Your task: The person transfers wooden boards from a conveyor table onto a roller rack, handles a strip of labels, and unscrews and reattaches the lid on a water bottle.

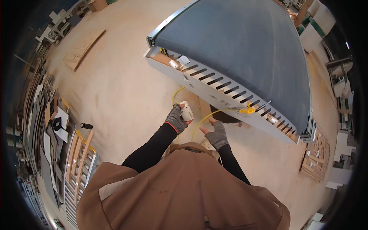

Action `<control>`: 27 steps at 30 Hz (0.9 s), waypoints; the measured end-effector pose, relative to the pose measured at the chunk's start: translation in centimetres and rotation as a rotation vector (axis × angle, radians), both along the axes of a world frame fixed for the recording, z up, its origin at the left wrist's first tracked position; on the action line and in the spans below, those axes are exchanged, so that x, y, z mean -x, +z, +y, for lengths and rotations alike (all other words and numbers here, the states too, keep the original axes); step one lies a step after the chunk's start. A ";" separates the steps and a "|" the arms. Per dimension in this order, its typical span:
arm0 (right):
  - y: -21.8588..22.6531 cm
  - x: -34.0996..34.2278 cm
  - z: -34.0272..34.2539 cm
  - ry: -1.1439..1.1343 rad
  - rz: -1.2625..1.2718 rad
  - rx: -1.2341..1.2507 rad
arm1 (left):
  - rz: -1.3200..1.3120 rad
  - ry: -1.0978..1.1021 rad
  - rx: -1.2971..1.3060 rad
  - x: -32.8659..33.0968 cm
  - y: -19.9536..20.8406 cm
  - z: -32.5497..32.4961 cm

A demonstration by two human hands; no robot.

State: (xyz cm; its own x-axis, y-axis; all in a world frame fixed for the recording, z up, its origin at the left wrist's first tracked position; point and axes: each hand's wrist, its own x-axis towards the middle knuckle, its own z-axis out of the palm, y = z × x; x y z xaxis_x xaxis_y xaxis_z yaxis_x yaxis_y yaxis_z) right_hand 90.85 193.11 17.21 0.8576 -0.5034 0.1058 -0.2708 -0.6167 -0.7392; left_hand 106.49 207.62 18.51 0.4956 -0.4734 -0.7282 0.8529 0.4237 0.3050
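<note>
A pale, dusty floor (126, 88) carries a big machine table (237, 42) with a dark blue top and a slotted grey side. Flat wood boards (82, 50) lie on the floor at upper left, and a small dark cylinder (86, 125) lies near stacked panels (53, 130) on the left.

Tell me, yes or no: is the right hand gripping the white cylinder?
No: the left hand grips the white cylinder; the right hand is open.

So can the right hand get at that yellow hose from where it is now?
Probably yes. The right hand is open, palm up, just beside the yellow hose that curves down from the grey panel. Nothing lies between them; the left hand holds a white cylinder off to the side.
</note>
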 end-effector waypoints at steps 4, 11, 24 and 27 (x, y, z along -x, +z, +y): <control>4.3 -3.9 4.4 -0.003 -0.057 -0.122 | 0.081 -0.192 0.193 0.6 -5.7 0.0; 5.2 -0.7 -1.7 -0.016 -0.178 -0.565 | 0.078 -0.388 0.004 -2.9 -2.7 2.2; 8.5 4.1 -7.2 -0.293 -0.388 -1.322 | -0.117 -0.673 0.547 -0.1 0.3 2.9; 6.6 4.4 -8.3 -0.395 -0.457 -1.312 | -0.071 -0.713 0.620 -1.4 -0.1 2.9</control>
State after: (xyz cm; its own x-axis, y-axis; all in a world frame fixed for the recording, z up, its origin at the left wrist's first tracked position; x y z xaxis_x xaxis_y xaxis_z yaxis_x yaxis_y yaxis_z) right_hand 86.47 184.81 23.84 0.6604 -0.6426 -0.3884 0.1508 0.6203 -0.7697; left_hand 107.89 210.55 18.43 -0.0258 -0.9741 -0.2245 0.9614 -0.0857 0.2616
